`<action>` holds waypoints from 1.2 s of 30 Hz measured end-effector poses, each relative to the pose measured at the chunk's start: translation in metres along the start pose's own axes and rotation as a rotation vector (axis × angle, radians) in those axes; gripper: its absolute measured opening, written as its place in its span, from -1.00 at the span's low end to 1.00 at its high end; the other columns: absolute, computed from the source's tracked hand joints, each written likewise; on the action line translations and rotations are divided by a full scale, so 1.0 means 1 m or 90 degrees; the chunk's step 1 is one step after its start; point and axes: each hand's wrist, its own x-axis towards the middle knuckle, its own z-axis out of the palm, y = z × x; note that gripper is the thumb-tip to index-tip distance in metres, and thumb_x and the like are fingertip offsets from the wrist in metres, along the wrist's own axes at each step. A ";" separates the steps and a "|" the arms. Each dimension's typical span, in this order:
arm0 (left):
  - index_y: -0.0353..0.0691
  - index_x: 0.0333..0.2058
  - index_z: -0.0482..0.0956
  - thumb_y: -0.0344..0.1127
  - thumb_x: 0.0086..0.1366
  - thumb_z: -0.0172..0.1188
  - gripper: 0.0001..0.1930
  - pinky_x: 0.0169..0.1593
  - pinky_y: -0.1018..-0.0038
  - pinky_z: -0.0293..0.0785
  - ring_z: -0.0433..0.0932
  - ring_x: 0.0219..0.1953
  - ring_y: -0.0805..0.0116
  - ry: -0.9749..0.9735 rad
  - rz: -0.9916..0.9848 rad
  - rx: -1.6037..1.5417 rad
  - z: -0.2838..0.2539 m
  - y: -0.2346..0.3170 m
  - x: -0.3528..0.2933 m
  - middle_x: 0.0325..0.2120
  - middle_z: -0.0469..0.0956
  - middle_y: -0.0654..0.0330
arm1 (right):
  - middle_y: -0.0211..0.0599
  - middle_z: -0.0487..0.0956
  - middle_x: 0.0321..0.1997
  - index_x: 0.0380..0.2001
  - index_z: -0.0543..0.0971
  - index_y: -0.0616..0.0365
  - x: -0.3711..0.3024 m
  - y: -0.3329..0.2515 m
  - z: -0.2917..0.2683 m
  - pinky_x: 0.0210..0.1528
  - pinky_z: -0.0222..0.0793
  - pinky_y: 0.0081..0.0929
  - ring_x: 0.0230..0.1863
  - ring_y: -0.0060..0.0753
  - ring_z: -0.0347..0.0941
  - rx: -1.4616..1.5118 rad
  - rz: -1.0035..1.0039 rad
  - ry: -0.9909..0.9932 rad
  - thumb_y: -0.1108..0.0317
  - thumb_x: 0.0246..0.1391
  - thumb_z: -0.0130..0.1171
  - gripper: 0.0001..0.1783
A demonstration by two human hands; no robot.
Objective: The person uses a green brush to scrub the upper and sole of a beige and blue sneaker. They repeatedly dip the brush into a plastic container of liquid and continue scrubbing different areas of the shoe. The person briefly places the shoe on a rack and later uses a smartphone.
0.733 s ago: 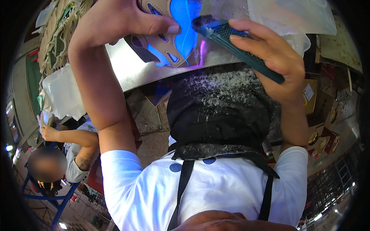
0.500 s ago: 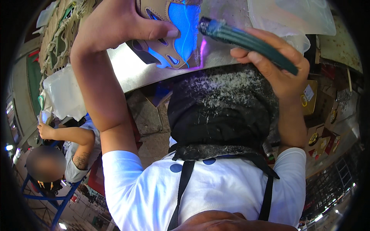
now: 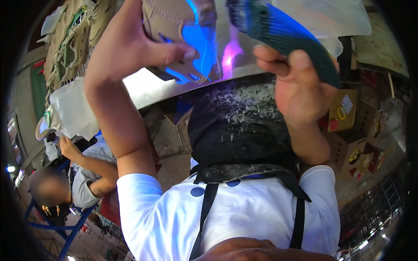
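My left hand grips a beige shoe upper from its left side, thumb pressed across the front. Its fabric panels are lit bright blue, with a loose pale thread on them. To the right, my right hand is wrapped round a dark green, ribbed hand tool, clipper-like in shape. The tool's dark head points to the upper left, apart from the shoe and smeared by motion. Beneath them lies a shiny metal work surface, with a purple glow between shoe and tool.
Several beige shoes are piled at the far left, above a translucent plastic bag. A co-worker's hand holds a pale object there. White fluff covers my black apron. Clear plastic lies upper right; cardboard boxes stand at right.
The shoe has shifted slightly left and turned in my left hand. My right hand has rotated and moved nearer me, with the tool's head swung upward. The co-worker's hand has moved right.
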 end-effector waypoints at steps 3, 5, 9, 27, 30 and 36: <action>-0.33 0.30 0.31 -0.32 -0.10 0.65 -0.03 0.06 0.29 0.59 0.68 -0.04 0.20 -0.032 -0.003 0.093 0.000 0.001 -0.019 -0.06 0.67 0.08 | 0.15 0.68 -0.26 0.01 0.54 0.53 0.002 -0.026 -0.033 -0.39 0.64 -0.38 -0.37 -0.14 0.67 -0.018 -0.042 -0.010 0.28 0.38 0.01 -0.58; -0.40 0.11 0.52 -0.38 -0.04 0.65 -0.28 0.07 0.32 0.58 0.67 -0.07 0.29 -0.052 0.070 0.196 -0.001 -0.004 -0.045 -0.08 0.68 0.13 | 0.07 0.67 -0.29 0.00 0.55 0.52 0.003 -0.056 -0.057 -0.46 0.56 -0.45 -0.43 -0.23 0.63 -0.041 -0.027 -0.018 0.30 0.37 0.02 -0.60; -0.41 0.07 0.52 -0.28 -0.10 0.70 -0.24 0.11 0.30 0.51 0.58 0.02 0.27 0.090 -0.021 0.149 0.009 -0.029 -0.079 -0.06 0.60 0.14 | -0.13 0.70 -0.31 -0.08 0.61 0.38 -0.005 -0.085 -0.096 -0.36 0.55 -0.60 -0.37 -0.44 0.65 -0.355 0.084 0.120 0.35 0.26 0.26 -0.71; -0.40 -0.07 0.57 -0.51 -0.10 0.61 -0.43 0.13 0.32 0.47 0.59 -0.07 0.24 0.306 -0.006 0.036 0.049 -0.052 -0.107 -0.22 0.63 0.12 | -0.33 0.68 -0.39 -0.17 0.65 0.28 0.023 -0.086 -0.145 -0.50 0.43 -0.66 -0.45 -0.61 0.58 -0.330 0.370 -0.031 0.33 0.19 0.35 -0.76; -0.38 0.25 0.36 -0.40 -0.14 0.63 -0.06 0.19 0.27 0.46 0.52 0.11 0.19 0.314 0.084 -0.048 0.040 -0.061 -0.099 0.08 0.52 -0.01 | -0.26 0.66 -0.46 -0.23 0.59 0.28 0.013 -0.084 -0.140 -0.60 0.47 -0.59 -0.55 -0.54 0.58 -0.180 0.403 0.110 0.34 0.16 0.34 -0.77; -0.31 0.52 -0.11 -0.05 -0.09 0.51 0.29 0.43 0.23 0.20 0.31 0.39 0.05 0.229 0.059 -0.441 0.065 -0.030 -0.061 0.41 0.21 -0.12 | -0.01 0.69 -0.39 -0.12 0.60 0.44 -0.014 -0.069 -0.086 -0.60 0.59 -0.40 -0.55 -0.28 0.65 0.129 0.401 0.025 0.30 0.19 0.27 -0.64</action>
